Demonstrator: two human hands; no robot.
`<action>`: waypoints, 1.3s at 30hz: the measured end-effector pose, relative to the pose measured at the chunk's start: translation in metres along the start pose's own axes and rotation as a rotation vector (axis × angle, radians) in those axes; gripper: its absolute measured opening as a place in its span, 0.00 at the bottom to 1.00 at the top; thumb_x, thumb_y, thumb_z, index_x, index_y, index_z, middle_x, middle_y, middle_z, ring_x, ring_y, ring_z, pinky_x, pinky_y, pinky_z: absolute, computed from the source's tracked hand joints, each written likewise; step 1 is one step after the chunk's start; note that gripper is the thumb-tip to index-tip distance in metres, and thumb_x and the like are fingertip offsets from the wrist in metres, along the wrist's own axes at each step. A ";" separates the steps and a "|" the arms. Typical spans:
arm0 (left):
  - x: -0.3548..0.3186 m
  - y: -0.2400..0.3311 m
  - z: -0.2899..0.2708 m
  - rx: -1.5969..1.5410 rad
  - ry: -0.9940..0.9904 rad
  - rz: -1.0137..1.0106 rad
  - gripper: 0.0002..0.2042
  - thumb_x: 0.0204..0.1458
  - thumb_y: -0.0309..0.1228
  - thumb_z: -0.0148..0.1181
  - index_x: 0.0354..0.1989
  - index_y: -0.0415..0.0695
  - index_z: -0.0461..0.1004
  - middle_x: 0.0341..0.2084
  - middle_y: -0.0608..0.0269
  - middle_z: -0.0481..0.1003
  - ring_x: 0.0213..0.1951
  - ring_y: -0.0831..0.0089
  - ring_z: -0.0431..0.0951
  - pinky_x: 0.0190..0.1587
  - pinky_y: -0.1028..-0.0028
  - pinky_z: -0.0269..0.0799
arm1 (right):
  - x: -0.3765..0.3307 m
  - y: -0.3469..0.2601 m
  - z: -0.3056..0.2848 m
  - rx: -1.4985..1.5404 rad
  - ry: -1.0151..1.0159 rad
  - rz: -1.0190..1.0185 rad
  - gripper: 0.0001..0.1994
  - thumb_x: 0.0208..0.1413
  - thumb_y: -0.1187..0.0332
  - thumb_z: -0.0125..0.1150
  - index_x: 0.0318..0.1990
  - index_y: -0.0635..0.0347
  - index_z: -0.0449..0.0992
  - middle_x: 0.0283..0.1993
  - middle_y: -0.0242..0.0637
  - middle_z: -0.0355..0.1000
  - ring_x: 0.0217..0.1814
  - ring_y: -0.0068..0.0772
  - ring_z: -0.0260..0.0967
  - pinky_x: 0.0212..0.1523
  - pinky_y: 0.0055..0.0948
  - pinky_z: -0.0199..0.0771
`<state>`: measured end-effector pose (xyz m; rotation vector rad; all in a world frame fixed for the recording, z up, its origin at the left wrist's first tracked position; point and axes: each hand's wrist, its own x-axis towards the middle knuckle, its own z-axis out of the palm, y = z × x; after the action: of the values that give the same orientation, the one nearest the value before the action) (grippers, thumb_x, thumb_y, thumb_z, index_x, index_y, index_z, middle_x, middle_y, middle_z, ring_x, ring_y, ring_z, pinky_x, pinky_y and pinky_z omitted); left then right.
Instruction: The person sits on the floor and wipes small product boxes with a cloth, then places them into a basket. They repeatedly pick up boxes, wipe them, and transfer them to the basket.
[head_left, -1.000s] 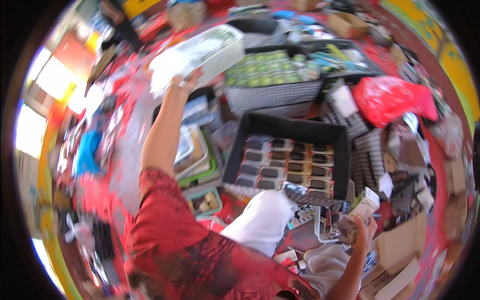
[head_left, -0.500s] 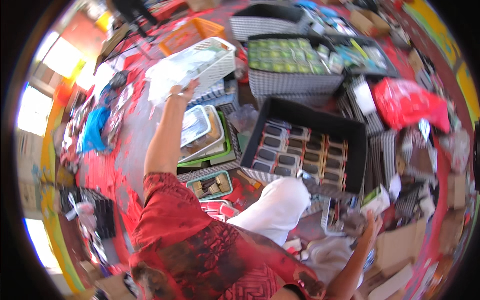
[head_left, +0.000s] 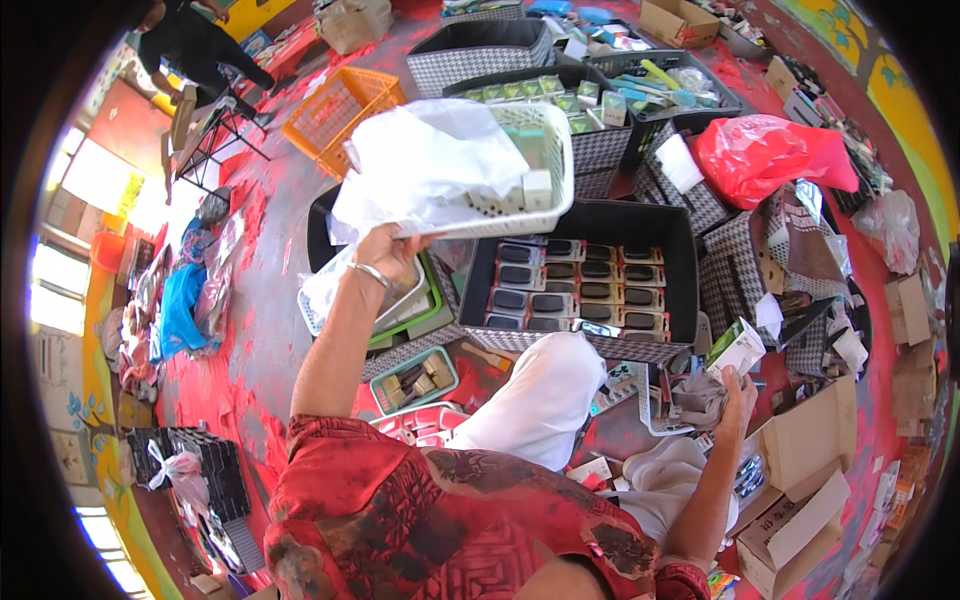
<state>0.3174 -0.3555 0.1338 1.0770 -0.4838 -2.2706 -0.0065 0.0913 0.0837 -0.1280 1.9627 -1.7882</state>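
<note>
My left hand (head_left: 390, 252), a bangle at its wrist, is closed on the near edge of a white plastic basket (head_left: 562, 165). The basket is held up and tilted, overlapping the far-left corner of a black-lined storage bin (head_left: 683, 250). White plastic sheeting (head_left: 425, 165) covers much of the basket's contents, and small pale boxes (head_left: 537, 187) show at its right end. In the storage bin lie rows of carded packs (head_left: 598, 290) with dark oval items. On the right, my right hand (head_left: 738, 395) grips a small white and green box (head_left: 737, 347).
A blue-rimmed tray (head_left: 450, 365) of small brown blocks lies near my knee. Beyond the basket stand an orange crate (head_left: 325, 120) and checked bins (head_left: 480, 62). A red plastic bag (head_left: 765, 160) sits at the right, above an opened carton (head_left: 800, 530). A person (head_left: 195, 55) is at the far left.
My left hand has brought the white basket to the right and nearer, now over part of the storage bin. My right hand keeps the small box, now more upright. A person shows more fully at far left.
</note>
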 end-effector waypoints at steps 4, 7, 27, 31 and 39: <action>0.001 -0.028 0.024 0.182 0.014 0.001 0.19 0.48 0.18 0.41 0.51 0.26 0.57 0.45 0.32 0.65 0.45 0.48 0.72 0.25 0.86 0.77 | -0.010 -0.007 -0.006 -0.081 0.104 -0.038 0.24 0.44 0.62 0.61 0.45 0.72 0.69 0.39 0.40 0.70 0.39 0.30 0.66 0.44 0.29 0.64; 0.002 -0.039 0.031 0.121 0.006 -0.064 0.22 0.47 0.17 0.40 0.53 0.26 0.52 0.49 0.30 0.60 0.47 0.44 0.70 0.27 0.86 0.78 | -0.012 -0.009 -0.013 -0.131 0.203 -0.005 0.24 0.44 0.61 0.61 0.44 0.72 0.70 0.38 0.39 0.70 0.38 0.29 0.67 0.42 0.27 0.65; 0.013 -0.068 0.015 -0.005 0.043 0.069 0.19 0.52 0.21 0.35 0.52 0.24 0.51 0.50 0.35 0.60 0.48 0.43 0.68 0.25 0.84 0.79 | -0.008 -0.029 0.004 -0.178 -0.060 0.032 0.20 0.43 0.63 0.62 0.42 0.69 0.73 0.36 0.38 0.72 0.35 0.24 0.67 0.40 0.24 0.65; 0.014 -0.051 0.009 -0.093 0.124 0.128 0.18 0.52 0.21 0.36 0.51 0.25 0.53 0.50 0.35 0.61 0.47 0.43 0.69 0.24 0.83 0.79 | -0.007 -0.026 0.008 -0.116 -0.032 0.087 0.20 0.43 0.64 0.62 0.42 0.70 0.73 0.36 0.38 0.72 0.35 0.25 0.67 0.40 0.24 0.65; -0.022 -0.037 -0.018 0.007 0.164 0.158 0.17 0.51 0.21 0.36 0.49 0.24 0.55 0.44 0.38 0.66 0.42 0.48 0.74 0.21 0.86 0.76 | -0.006 -0.019 0.009 -0.153 0.008 0.066 0.20 0.43 0.67 0.62 0.43 0.72 0.72 0.37 0.39 0.72 0.36 0.25 0.68 0.41 0.24 0.66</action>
<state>0.3302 -0.3143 0.1152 1.1747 -0.4915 -2.0266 -0.0022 0.0822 0.1028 -0.1048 2.0838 -1.5988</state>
